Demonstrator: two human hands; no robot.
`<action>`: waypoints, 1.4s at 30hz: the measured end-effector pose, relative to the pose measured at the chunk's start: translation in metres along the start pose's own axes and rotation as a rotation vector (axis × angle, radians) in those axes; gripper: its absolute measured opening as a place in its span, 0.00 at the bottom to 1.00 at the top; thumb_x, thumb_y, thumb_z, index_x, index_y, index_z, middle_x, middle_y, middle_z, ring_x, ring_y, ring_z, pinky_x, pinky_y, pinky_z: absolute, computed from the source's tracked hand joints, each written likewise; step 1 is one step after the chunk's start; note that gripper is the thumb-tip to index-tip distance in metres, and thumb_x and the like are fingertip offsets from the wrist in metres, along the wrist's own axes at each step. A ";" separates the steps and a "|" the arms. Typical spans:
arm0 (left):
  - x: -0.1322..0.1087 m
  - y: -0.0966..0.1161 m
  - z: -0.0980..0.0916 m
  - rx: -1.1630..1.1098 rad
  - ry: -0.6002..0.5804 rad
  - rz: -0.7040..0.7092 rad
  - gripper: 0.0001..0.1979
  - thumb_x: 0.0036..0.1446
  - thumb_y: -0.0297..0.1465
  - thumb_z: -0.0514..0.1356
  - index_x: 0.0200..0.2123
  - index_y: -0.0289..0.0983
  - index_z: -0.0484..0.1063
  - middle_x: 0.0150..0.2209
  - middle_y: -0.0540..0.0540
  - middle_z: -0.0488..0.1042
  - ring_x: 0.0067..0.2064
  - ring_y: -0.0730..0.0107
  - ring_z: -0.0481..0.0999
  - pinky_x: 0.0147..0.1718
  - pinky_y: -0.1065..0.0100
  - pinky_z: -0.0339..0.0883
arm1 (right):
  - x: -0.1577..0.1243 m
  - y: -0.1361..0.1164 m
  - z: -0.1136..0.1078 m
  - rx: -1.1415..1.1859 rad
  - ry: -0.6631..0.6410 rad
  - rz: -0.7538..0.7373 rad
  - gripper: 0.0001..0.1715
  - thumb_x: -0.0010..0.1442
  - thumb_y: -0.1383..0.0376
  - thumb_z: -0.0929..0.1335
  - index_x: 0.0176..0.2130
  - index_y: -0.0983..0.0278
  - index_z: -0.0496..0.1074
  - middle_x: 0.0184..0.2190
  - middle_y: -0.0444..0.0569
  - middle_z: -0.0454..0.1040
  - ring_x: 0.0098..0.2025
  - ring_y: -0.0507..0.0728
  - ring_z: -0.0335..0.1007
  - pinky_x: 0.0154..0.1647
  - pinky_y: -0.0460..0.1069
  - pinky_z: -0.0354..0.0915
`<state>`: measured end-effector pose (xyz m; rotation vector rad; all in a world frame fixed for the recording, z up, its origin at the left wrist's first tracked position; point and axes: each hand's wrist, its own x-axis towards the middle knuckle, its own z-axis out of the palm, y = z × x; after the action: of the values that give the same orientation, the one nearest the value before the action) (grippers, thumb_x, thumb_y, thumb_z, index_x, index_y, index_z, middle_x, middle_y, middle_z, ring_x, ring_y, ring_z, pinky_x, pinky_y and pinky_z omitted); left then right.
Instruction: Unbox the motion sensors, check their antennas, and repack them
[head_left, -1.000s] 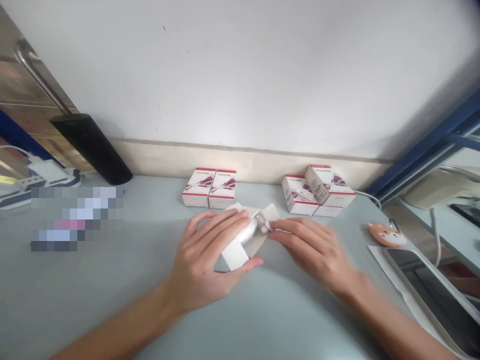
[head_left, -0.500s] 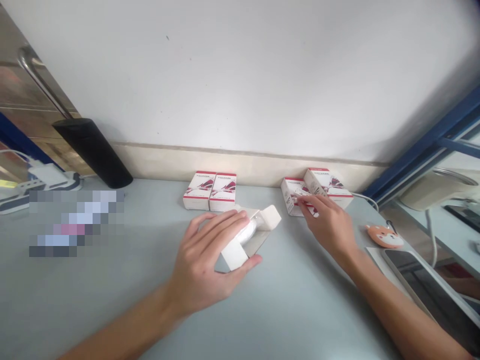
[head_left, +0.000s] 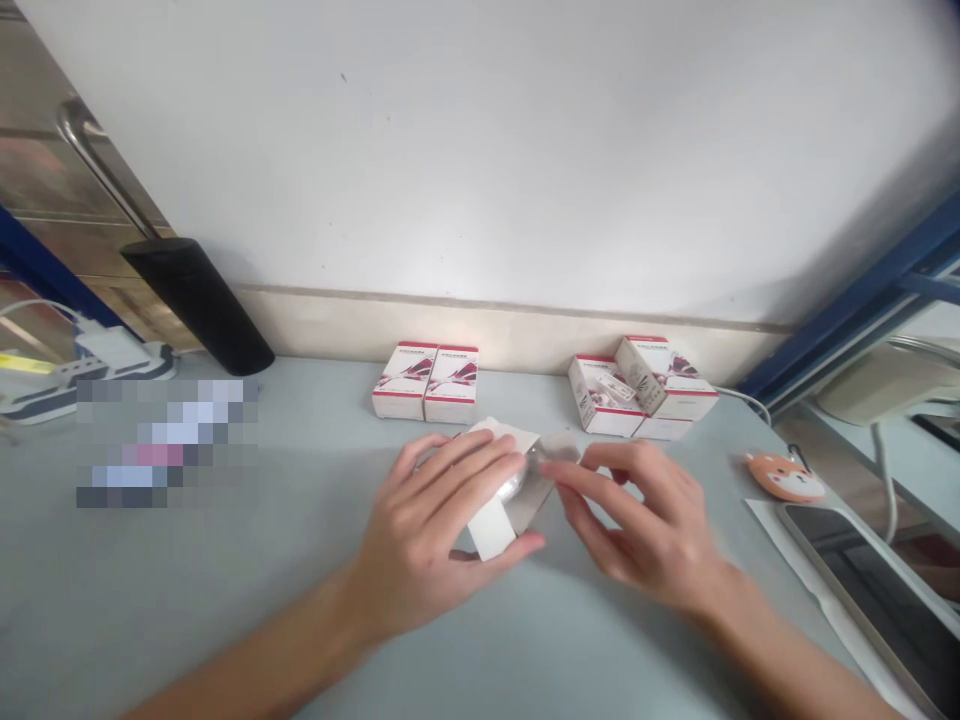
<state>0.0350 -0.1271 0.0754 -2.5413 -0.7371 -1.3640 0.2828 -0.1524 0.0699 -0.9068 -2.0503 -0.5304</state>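
My left hand (head_left: 450,535) is wrapped over an opened small carton (head_left: 493,528), its white flaps spread out. Inside the carton, between my left fingers and the open end, shows a shiny item in clear wrapping (head_left: 513,486). My right hand (head_left: 637,510) has come to the open end, beside a raised flap (head_left: 562,446). Its thumb and forefinger are pinched at the edge of the opening; what lies between them is too small to make out. Behind it, a small white packet (head_left: 615,387) rests on a red-and-white box (head_left: 609,418).
Two more red-and-white boxes (head_left: 426,385) stand near the wall, and another box (head_left: 667,375) leans at the right group. A black cylinder (head_left: 199,305) and power strip (head_left: 97,380) are at left; an orange animal-face case (head_left: 785,478) and phone (head_left: 847,570) at right.
My right hand has left the boxes at the back right and moved left and nearer, to the carton's open end. The small packet on the box there now shows. My left hand keeps its hold.
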 end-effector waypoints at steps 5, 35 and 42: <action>-0.002 -0.002 0.002 -0.050 -0.015 0.055 0.23 0.59 0.35 0.73 0.55 0.34 0.76 0.51 0.37 0.85 0.54 0.51 0.85 0.57 0.54 0.69 | 0.001 0.001 0.004 -0.045 -0.055 0.032 0.15 0.66 0.71 0.74 0.51 0.59 0.77 0.38 0.48 0.77 0.33 0.53 0.69 0.35 0.49 0.68; -0.006 -0.023 0.025 -0.053 -0.187 -0.007 0.31 0.65 0.22 0.62 0.68 0.44 0.62 0.66 0.39 0.74 0.63 0.59 0.79 0.58 0.60 0.78 | 0.003 0.014 0.010 0.010 0.155 0.172 0.07 0.66 0.70 0.68 0.43 0.59 0.67 0.51 0.56 0.74 0.51 0.63 0.74 0.49 0.59 0.70; -0.007 -0.015 0.019 -0.050 -0.077 -0.054 0.34 0.59 0.20 0.66 0.64 0.48 0.61 0.69 0.34 0.67 0.53 0.57 0.84 0.41 0.62 0.83 | 0.004 0.014 0.002 0.157 0.266 0.106 0.11 0.66 0.74 0.65 0.44 0.59 0.61 0.54 0.59 0.69 0.54 0.63 0.73 0.48 0.61 0.74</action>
<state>0.0386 -0.1099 0.0577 -2.6444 -0.8008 -1.3242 0.2906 -0.1397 0.0727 -0.8012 -1.7667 -0.4026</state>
